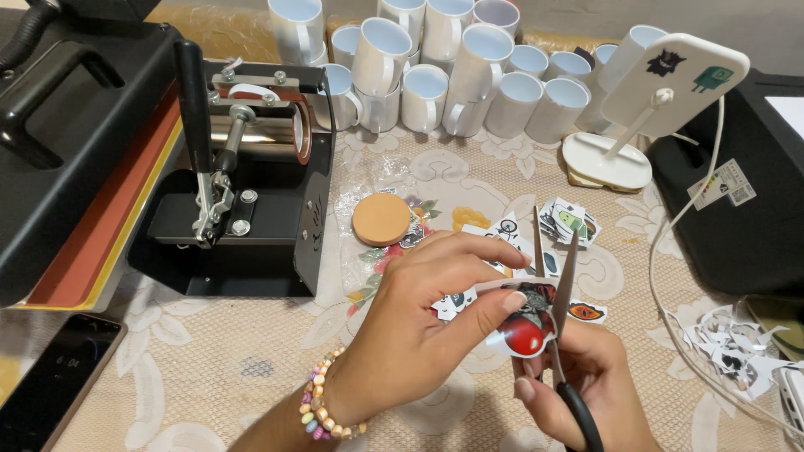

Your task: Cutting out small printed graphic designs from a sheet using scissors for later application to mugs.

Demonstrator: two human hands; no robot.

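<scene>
Press [243, 167]: black mug heat press, far left, lever handle upright.
Mugs [435, 75]: white, stacked in a cluster along the far edge.
Disc [381, 219]: round, tan, just right of the press.
Stickers [568, 222]: small printed cut-outs, loose near the centre.
Stand [662, 92]: white, tilted, far right, on an oval base.
Cable [670, 276]: white, running down the right side.
Scraps [737, 347]: paper trimmings, near right.
Table [209, 368]: covered by a cream lace cloth.
</scene>
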